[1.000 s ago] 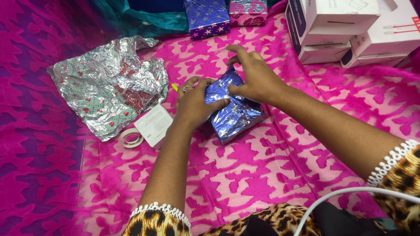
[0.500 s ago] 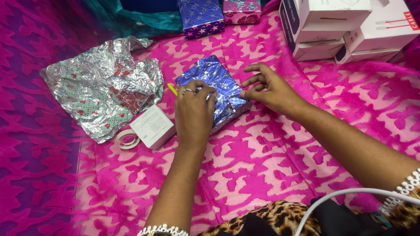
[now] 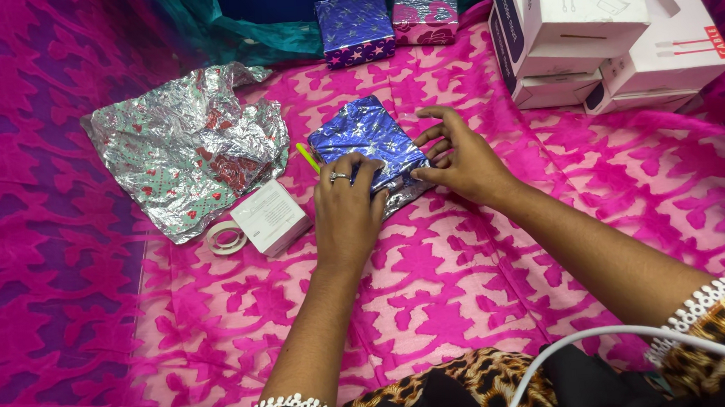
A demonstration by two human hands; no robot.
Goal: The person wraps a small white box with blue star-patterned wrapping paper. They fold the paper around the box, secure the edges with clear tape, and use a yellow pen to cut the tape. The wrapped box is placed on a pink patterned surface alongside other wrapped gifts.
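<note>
A box wrapped in shiny blue foil (image 3: pixel 364 137) lies flat on the pink patterned cloth (image 3: pixel 435 275). My left hand (image 3: pixel 346 205), a ring on one finger, presses down on the near end of the blue box with fingers curled over its edge. My right hand (image 3: pixel 459 156) rests beside the box's right edge, fingers spread, fingertips touching the foil at the near right corner. A thin green stick (image 3: pixel 306 157) pokes out from under the box's left side.
A crumpled silver foil sheet (image 3: pixel 184 144) lies at the left. A small white box (image 3: pixel 271 216) and a tape roll (image 3: pixel 226 237) sit near my left hand. Two wrapped gifts, blue (image 3: pixel 356 27) and pink (image 3: pixel 426 14), stand at the back. White cartons (image 3: pixel 597 30) are stacked at the back right.
The blue box was tipped and held in both hands, then laid flat. My left hand now presses its near end and my right hand has slid to its right edge.
</note>
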